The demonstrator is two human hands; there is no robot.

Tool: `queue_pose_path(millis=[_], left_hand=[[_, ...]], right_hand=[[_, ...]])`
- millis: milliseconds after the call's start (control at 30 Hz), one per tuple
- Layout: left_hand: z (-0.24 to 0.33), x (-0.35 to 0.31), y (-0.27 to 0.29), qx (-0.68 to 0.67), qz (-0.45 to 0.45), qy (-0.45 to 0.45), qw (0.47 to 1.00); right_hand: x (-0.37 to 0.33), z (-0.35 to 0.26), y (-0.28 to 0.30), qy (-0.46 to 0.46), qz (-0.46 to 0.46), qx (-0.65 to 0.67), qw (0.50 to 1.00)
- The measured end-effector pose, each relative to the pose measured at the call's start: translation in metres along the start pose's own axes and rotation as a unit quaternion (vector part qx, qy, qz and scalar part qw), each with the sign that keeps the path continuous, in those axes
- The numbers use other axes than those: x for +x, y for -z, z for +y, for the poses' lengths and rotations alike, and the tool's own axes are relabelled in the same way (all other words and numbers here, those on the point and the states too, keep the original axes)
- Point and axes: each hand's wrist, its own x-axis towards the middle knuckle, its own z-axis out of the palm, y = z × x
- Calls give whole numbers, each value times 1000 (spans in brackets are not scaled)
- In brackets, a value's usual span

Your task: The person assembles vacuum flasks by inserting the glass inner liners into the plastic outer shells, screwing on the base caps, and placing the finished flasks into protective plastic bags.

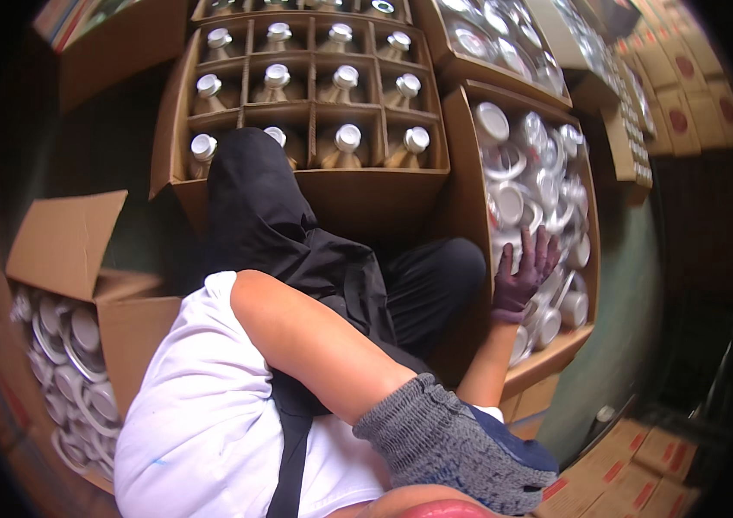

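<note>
Crowding the carton [554,353]: white-lidded containers [509,205]

No words or numbers can be read. Beyond the open brown cardboard box of clear, white-lidded containers [548,359], to its right, stacked brown cardboard cartons [658,76] bear illegible round red prints [679,119]; nearer than it, flat-topped brown cardboard cartons [595,498] carry illegible oblong red ones.

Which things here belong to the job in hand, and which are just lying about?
Seemingly in use:
purple-gloved right hand, spread over white-lidded containers
box at right, holding those containers
grey-and-blue-gloved left hand, its grip unclear

Seemingly just standing about, no hand on them:
divided box of white-capped bottles, ahead
open box at left
stacked cartons, upper right
</note>
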Motion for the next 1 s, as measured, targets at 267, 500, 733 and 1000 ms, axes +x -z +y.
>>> queue_pose_path(millis=[267, 500, 733, 1000], left_hand=[[-9, -118, 27, -176, -116, 317, 925], [38, -259, 48, -120, -220, 594, 764], [95, -288, 65, -124, -162, 710, 674], [95, -269, 33, -134, -130, 675, 714]], right_hand=[[-125, 66, -9, -258, 46, -52, 964], [-115, 146, 22, -414, -300, -23, 859], [-111, 144, 7, -461, -438, -35, 771], [-109, 198, 33, -235, -398, -89, 882]])
